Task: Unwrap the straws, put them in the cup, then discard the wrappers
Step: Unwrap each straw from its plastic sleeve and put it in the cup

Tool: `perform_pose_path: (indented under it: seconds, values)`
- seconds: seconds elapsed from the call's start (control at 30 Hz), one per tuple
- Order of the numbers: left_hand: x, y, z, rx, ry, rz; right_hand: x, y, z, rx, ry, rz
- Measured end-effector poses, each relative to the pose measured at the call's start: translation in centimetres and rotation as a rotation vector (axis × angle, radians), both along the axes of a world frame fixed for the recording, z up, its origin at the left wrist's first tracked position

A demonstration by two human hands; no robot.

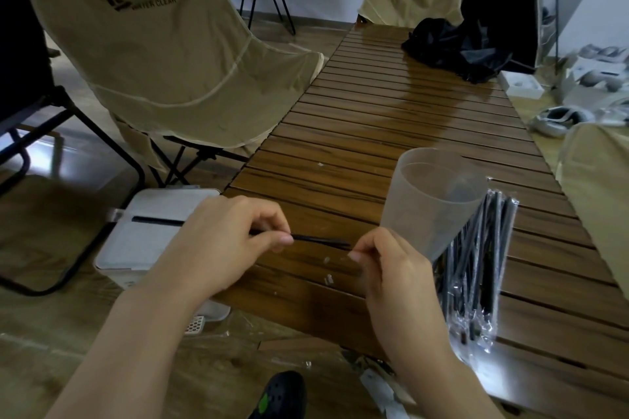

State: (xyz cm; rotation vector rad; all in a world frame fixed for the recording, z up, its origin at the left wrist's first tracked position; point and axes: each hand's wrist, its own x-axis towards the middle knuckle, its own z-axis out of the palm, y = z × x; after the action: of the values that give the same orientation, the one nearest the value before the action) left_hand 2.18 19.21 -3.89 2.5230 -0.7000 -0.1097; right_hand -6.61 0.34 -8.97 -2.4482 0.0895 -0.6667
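Note:
A thin black straw stretches between my two hands above the wooden slat table. My left hand pinches its left part with thumb and fingers. My right hand pinches the right end, where the clear wrapper seems to be; the wrapper itself is hard to make out. A frosted translucent cup stands upright just right of my right hand. Behind and right of the cup lies a bundle of wrapped black straws in clear plastic.
A white bin with a slot in its lid sits on the floor at the table's left edge. Small wrapper bits lie on the table. Beige folding chairs stand to the left and far end. Black fabric lies at the far right.

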Motion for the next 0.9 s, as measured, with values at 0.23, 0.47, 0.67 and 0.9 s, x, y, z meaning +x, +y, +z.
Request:
perform_pose_path:
  seconds: [0.23,0.47,0.67,0.9]
  values:
    - [0.2,0.6,0.1,-0.016,-0.075,0.121,0.1,0.1,-0.6,0.013,0.123,0.005]
    - [0.4,0.6,-0.3,-0.004,-0.015,0.103,0.1,0.8,-1.1,0.056,0.318,0.136]
    - [0.3,0.3,-0.3,0.000,0.065,0.000,0.1,0.7,-0.8,0.064,0.184,0.147]
    - [0.1,-0.5,-0.3,-0.002,0.033,-0.045,0.0,0.4,0.0,0.028,0.101,0.142]
